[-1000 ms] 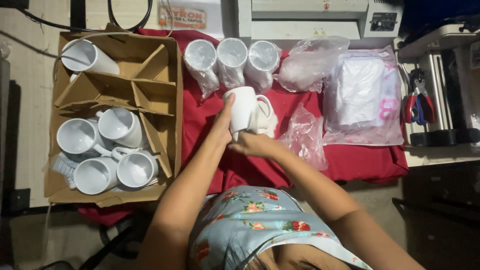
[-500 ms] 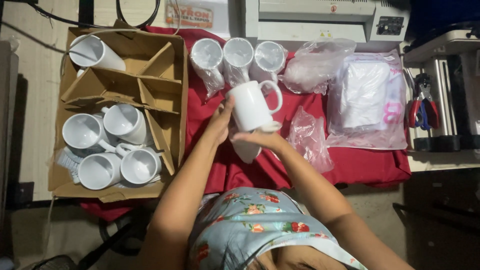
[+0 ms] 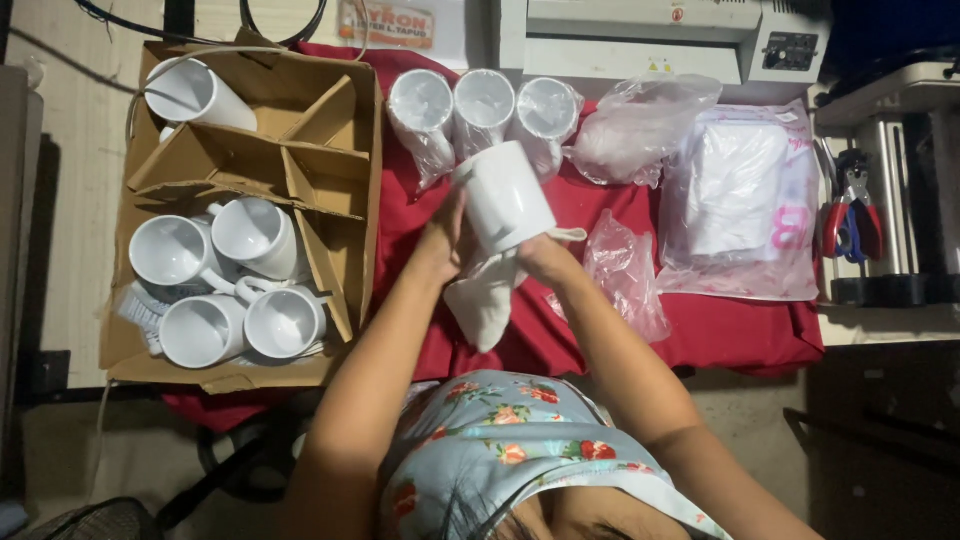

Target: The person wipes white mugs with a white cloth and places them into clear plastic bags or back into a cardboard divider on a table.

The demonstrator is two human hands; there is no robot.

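Both hands have a grip on one white mug mid-frame: left hand cupping its side, right hand under it with a white cloth hanging down. Three mugs already bagged in clear plastic sit above on the red-covered bench. Five bare mugs still wait in the cardboard box at left. Upper right: crumpled clear bags and a flat packet of white sheets with pink print.

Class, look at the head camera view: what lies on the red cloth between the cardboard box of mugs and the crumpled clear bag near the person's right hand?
In the head view, between the cardboard box and the crumpled clear bag are both hands, left hand and right hand, holding a white mug and white cloth.
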